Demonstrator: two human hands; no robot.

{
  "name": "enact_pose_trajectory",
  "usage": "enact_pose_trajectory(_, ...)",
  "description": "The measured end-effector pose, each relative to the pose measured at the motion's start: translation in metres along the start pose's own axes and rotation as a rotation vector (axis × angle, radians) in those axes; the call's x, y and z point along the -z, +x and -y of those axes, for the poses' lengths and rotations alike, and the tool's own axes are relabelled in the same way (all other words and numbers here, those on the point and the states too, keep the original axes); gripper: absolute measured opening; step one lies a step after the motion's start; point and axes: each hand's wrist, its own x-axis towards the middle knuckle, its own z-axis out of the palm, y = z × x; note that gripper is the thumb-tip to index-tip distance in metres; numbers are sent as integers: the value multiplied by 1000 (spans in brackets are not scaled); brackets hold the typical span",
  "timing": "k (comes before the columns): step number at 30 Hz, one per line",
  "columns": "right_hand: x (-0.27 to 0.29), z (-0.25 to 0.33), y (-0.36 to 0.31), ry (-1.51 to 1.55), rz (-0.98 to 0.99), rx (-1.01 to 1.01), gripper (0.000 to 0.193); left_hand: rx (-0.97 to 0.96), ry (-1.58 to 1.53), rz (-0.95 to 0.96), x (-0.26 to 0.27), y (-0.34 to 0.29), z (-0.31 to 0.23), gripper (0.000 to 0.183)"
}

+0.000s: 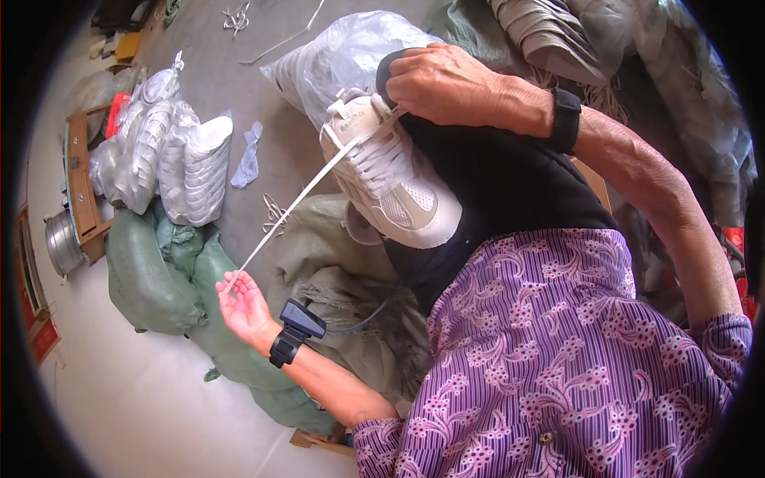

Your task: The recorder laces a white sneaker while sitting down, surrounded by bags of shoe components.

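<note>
A beige and white sneaker (390,179) rests on my dark-trousered lap, toe toward me, with its laces (382,163) crossed over the tongue. Out to the left, my left hand (247,307) pinches the end of a flat white shoelace (293,205), which is drawn taut across the shoe's upper part. My right hand (442,84) is closed at the ankle end of the sneaker, where the lace runs up to its fingers. Those fingertips are partly hidden. Beside them shows a dark rounded edge (388,76) whose kind I cannot make out.
Clear plastic bags of stacked pale shoes or soles (191,171) stand at the left on green sacks (151,271). Another plastic bag (351,56) lies beyond the sneaker. Loose laces (237,20) are on the floor. A wooden stool-like piece (84,171) and metal pot (64,243) are far left.
</note>
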Motion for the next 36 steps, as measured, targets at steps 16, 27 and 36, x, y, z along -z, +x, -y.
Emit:
enact_pose_trajectory(16,-5,14,7,-10,111,-15,12,112,635,600,-22,-22,74,22)
enact_pose_trajectory(27,-14,15,3,-10,27,-16,9,37,1078,779,-55,-75,135,22)
enact_pose_trajectory(36,-15,17,3,1,-11,-35,9,69,1135,846,-52,-70,134,20)
